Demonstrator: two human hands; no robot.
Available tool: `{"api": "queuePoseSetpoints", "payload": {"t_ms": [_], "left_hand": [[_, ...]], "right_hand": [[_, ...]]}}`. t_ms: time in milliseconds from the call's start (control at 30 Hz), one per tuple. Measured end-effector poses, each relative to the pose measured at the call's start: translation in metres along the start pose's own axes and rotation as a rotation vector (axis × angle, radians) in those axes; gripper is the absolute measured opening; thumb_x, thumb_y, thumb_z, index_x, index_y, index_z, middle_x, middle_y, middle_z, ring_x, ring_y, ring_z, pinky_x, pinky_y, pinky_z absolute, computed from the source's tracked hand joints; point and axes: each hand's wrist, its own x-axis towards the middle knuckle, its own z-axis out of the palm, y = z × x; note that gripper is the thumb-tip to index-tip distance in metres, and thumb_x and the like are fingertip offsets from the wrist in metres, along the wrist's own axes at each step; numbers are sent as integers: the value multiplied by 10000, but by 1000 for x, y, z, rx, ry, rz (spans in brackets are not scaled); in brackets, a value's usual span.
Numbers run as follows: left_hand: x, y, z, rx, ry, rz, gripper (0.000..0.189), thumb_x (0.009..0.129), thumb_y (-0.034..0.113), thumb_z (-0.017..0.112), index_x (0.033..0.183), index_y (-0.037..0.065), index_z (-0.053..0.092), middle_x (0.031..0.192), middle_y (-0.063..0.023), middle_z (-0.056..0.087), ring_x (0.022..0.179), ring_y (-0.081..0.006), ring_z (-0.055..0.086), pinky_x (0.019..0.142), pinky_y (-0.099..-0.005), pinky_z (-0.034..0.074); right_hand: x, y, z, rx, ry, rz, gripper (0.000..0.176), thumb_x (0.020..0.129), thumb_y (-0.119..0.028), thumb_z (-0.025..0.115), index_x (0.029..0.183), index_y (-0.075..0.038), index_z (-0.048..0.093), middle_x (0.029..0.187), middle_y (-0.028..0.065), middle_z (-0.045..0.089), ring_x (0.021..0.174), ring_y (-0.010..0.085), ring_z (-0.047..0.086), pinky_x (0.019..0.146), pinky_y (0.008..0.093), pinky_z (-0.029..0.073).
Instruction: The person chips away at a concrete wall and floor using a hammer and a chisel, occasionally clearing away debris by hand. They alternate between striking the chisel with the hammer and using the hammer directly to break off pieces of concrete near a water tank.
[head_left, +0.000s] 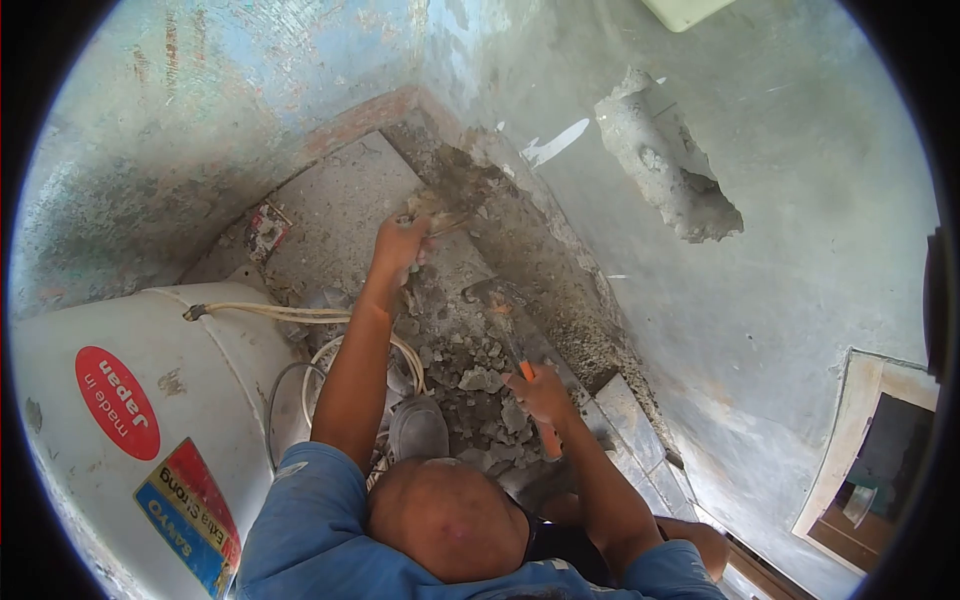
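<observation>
A: Left hand [402,245], what are you recording?

B: It is reaching out over the broken floor, beside a bundle of pale strands [442,215]. Its fingers are curling partly closed. Whether they are gripping the strands or only touching them, I cannot tell.

A: And the right hand [543,395]?

B: Its fingers are closing around the orange handle [549,440] of a tool. The handle's lower end is showing below the fist, and the dark metal head [490,290] is lying up and to the left, over the dusty ground. The head's exact shape is blurring into the dirt.

A: Surroundings?

B: Broken grey rubble [480,380] is lying in a heap just left of the right hand. A grey shoe [418,432] is standing at its near left edge, in front of a bent knee [450,520]. A flat slab [345,190] is lying beyond the left hand, towards the corner.

A: Far left?

B: A white drum [210,350] is standing there, bearing a red oval label [117,403]. A pale cord [275,312] is running from it, passing under the left forearm.

A: Right side?

B: The grey wall [800,180] is showing a rough, elongated cavity [665,160].
</observation>
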Motion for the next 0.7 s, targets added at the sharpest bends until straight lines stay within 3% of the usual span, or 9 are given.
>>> {"api": "queuePoseSetpoints", "payload": {"t_ms": [67, 167, 233, 300, 333, 400, 433, 500, 700], "left_hand": [[-16, 5, -15, -136, -46, -36, 168, 887, 155, 610, 903, -12, 595, 636, -64, 556, 620, -164, 622, 421, -283, 378], [-27, -6, -34, -202, -16, -77, 197, 891, 144, 598, 1016, -6, 579, 728, -126, 640, 478, -119, 501, 406, -277, 383], [-33, -11, -45, -167, 23, -152, 174, 864, 140, 613, 979, 13, 584, 765, -121, 653, 552, -129, 581, 405, -276, 372], [-32, -28, -52, -77, 118, -138, 187, 869, 179, 598, 984, 32, 600, 727, -92, 655, 508, -115, 540, 405, -270, 379], [-37, -21, -52, -41, 139, -238, 195, 878, 198, 587, 984, 36, 605, 694, -69, 634, 492, -107, 514, 417, -273, 386], [-23, -51, -71, -14, 167, -142, 207, 902, 249, 563, 877, 51, 620, 650, -36, 596, 490, -112, 503, 432, -291, 381], [-23, -48, -75, -41, 178, -243, 264, 925, 269, 538, 850, 29, 619, 632, -48, 581, 485, -130, 499, 437, -296, 378], [0, -69, -93, 138, 187, -178, 316, 934, 269, 547, 915, -38, 620, 601, -75, 558, 487, -154, 491, 481, -310, 423], [25, -76, -101, 620, 132, -210, 256, 918, 229, 578, 1026, -2, 597, 730, -68, 565, 612, -161, 527, 567, -320, 460]], "right_hand": [[-9, -16, 0, 287, -128, 157, 274, 887, -259, 649, 735, -79, 507, 585, -14, 481, 474, 92, 451, 433, 276, 356], [5, -2, 5, 435, -287, 189, 246, 899, -258, 641, 786, -84, 508, 595, -21, 469, 472, 96, 445, 429, 279, 355], [4, -8, 0, 470, -366, 225, 224, 904, -246, 632, 792, -98, 506, 603, -21, 477, 475, 92, 443, 429, 275, 353], [10, 4, 3, 591, -422, 175, 207, 906, -248, 614, 798, -94, 527, 600, -34, 461, 481, 84, 422, 431, 269, 348], [13, 7, -1, 578, -494, 178, 215, 911, -269, 609, 794, -101, 541, 620, -37, 469, 490, 78, 419, 434, 265, 347], [20, 7, -9, 512, -562, 124, 243, 915, -301, 601, 829, -75, 575, 606, -14, 465, 496, 91, 430, 440, 283, 366], [18, 3, -14, 440, -603, 147, 268, 914, -317, 601, 836, -61, 583, 591, -8, 451, 497, 99, 434, 444, 295, 380], [36, 18, -6, 413, -569, 83, 294, 900, -334, 612, 836, -48, 589, 588, 7, 460, 497, 117, 451, 457, 308, 404], [70, 40, 7, 214, -551, -95, 364, 818, -374, 661, 768, -18, 607, 617, 70, 552, 517, 194, 539, 510, 340, 474]]}}
